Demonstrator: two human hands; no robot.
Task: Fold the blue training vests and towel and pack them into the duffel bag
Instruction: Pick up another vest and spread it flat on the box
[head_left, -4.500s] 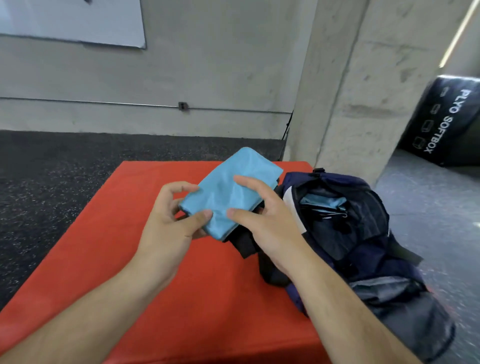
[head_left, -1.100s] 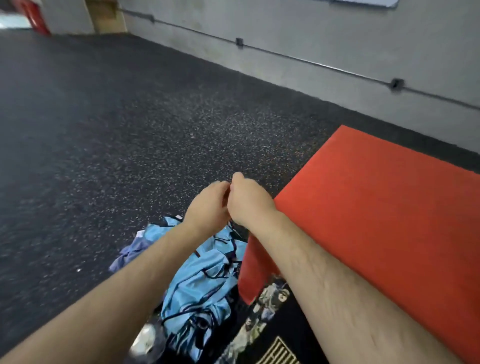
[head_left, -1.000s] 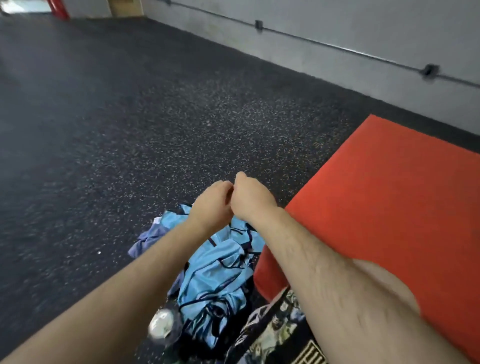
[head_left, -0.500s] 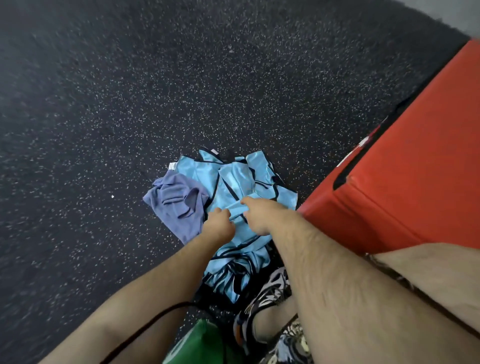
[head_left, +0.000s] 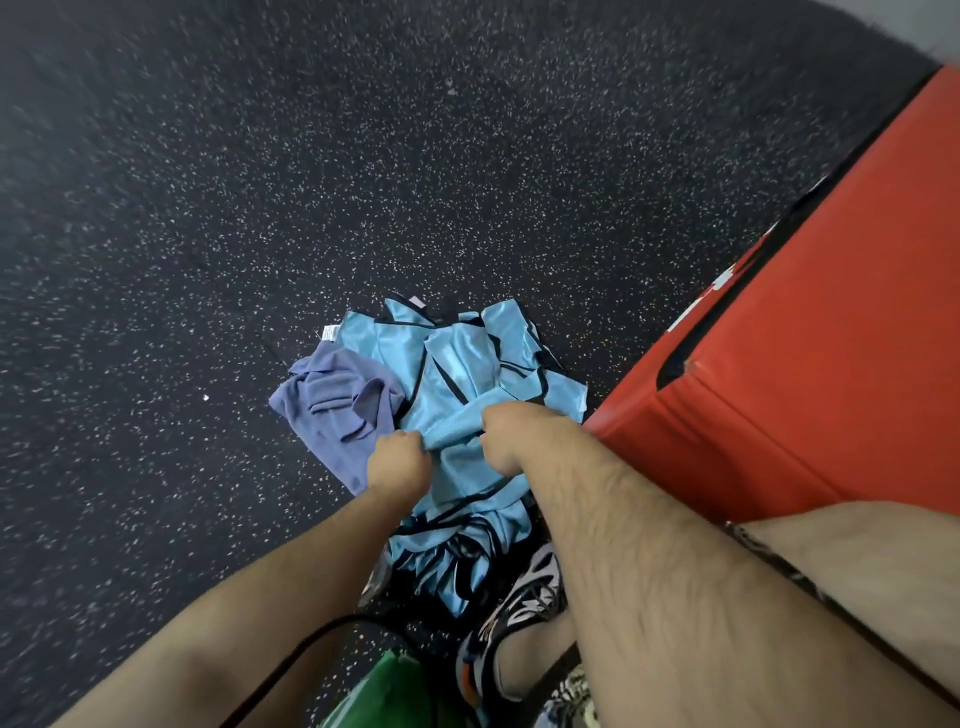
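On the floor (head_left: 260, 208), blue vest (head_left: 456, 430) gripped between both hands (head_left: 399, 461) (head_left: 511, 435)

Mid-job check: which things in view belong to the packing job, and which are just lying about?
Job: blue training vests heaped on the floor, one bunched between left hand and right hand; purple towel touching the heap's left side.
Lying about: red padded box, green object at the bottom edge.
The duffel bag is not in view.

Bare arms; a black-and-white patterned sneaker (head_left: 519, 608) with orange heel trim.
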